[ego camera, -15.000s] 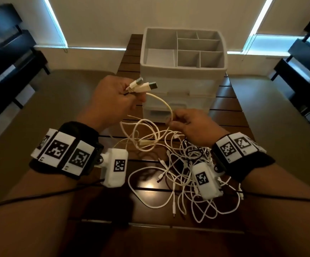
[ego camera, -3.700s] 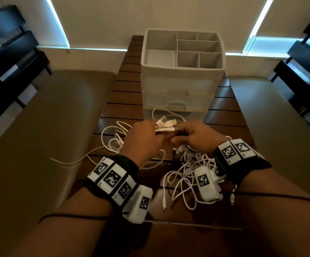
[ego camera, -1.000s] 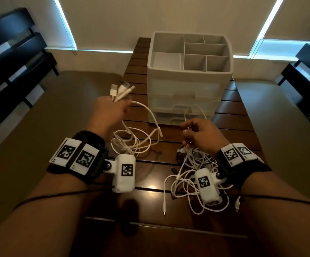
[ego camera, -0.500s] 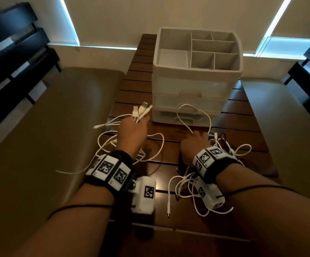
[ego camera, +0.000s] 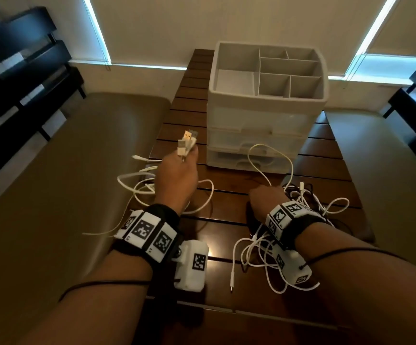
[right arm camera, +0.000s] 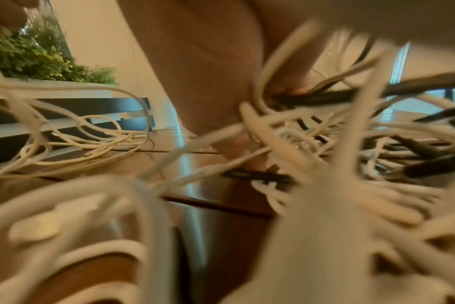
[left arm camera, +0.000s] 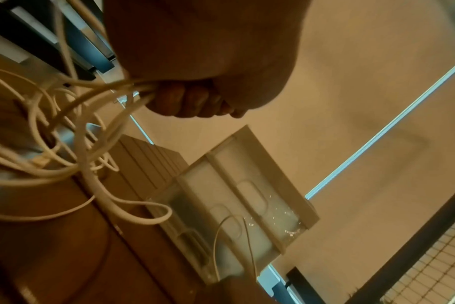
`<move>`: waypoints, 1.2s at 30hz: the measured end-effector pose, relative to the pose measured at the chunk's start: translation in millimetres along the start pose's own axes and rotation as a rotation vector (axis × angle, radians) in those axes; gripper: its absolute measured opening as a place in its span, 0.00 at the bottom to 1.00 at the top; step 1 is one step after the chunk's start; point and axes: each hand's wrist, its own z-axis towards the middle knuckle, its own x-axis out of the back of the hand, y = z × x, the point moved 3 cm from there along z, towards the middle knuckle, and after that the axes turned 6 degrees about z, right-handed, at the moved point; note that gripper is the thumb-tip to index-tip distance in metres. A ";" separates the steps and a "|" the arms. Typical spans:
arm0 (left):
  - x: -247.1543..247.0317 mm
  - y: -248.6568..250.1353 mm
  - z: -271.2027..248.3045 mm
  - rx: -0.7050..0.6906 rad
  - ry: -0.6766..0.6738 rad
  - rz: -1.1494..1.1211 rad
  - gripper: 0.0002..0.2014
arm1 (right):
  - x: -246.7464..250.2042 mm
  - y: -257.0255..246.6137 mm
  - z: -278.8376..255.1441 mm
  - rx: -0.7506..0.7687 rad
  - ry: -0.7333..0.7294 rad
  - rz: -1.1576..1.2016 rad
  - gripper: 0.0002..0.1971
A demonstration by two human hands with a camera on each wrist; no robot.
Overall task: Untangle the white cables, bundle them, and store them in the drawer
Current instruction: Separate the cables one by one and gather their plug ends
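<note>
Left hand [ego camera: 177,175], fisted round freed white cables [ego camera: 137,185] with USB plugs [ego camera: 187,143] aligned upward for bundling; right hand [ego camera: 266,197], at three o'clock, pinching one strand from the tangled pile [ego camera: 264,255]; drawer unit [ego camera: 264,135], twelve o'clock, drawers closed.

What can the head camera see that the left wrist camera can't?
Only the head view shows the USB plugs sticking up out of the left hand, the right hand down on the cable pile, and the organizer's open top compartments.

Only the left wrist view shows the left hand's fingers curled tight round the cables from underneath.

Both show the white cables, the drawer unit and the wooden table.
</note>
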 end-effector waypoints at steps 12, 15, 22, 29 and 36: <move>-34.8 -15.4 -10.7 0.050 -0.413 -0.149 0.17 | 54.1 30.6 -29.3 0.098 0.266 1.095 0.03; -41.0 -8.8 -15.0 -0.090 -0.497 -0.133 0.10 | 64.9 32.4 -40.3 0.136 0.283 1.315 0.02; -54.7 -8.9 -24.8 -0.145 -0.635 -0.175 0.07 | 60.5 26.4 -40.6 0.130 0.358 1.523 0.05; -58.1 -5.6 -29.3 -0.070 -0.650 -0.252 0.10 | 49.3 16.9 -46.3 0.089 0.291 1.716 0.07; -62.4 -7.0 -22.2 0.020 -0.626 -0.338 0.14 | 29.5 6.1 -49.3 0.211 0.153 1.009 0.07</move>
